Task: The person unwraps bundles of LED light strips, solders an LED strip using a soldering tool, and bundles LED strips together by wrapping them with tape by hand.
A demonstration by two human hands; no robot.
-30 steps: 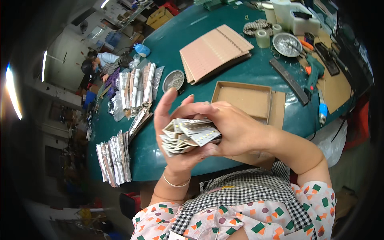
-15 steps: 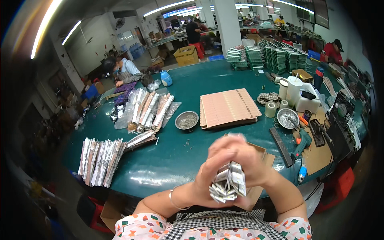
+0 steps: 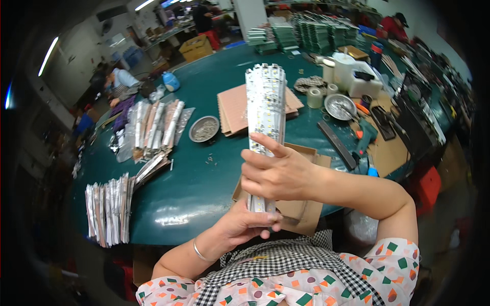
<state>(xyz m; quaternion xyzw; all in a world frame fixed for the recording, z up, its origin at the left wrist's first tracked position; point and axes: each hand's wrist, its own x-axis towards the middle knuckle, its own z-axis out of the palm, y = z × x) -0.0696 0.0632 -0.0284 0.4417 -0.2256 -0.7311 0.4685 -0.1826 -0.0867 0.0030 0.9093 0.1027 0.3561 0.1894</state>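
- Right hand (image 3: 278, 176) clenched around middle of upright strip bundle (image 3: 265, 109), above counter's (image 3: 204, 204) near edge.
- Left hand (image 3: 245, 224) cupped under bundle's bottom end, just below right grip.
- Open cardboard box (image 3: 293, 209) directly beneath.
- Bare counter leftward toward foil packs (image 3: 108, 208).

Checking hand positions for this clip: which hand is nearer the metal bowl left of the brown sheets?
Left. The left hand cups the bottom of the strip bundle, on the metal bowl's side; the right hand grips the bundle's middle, further right.
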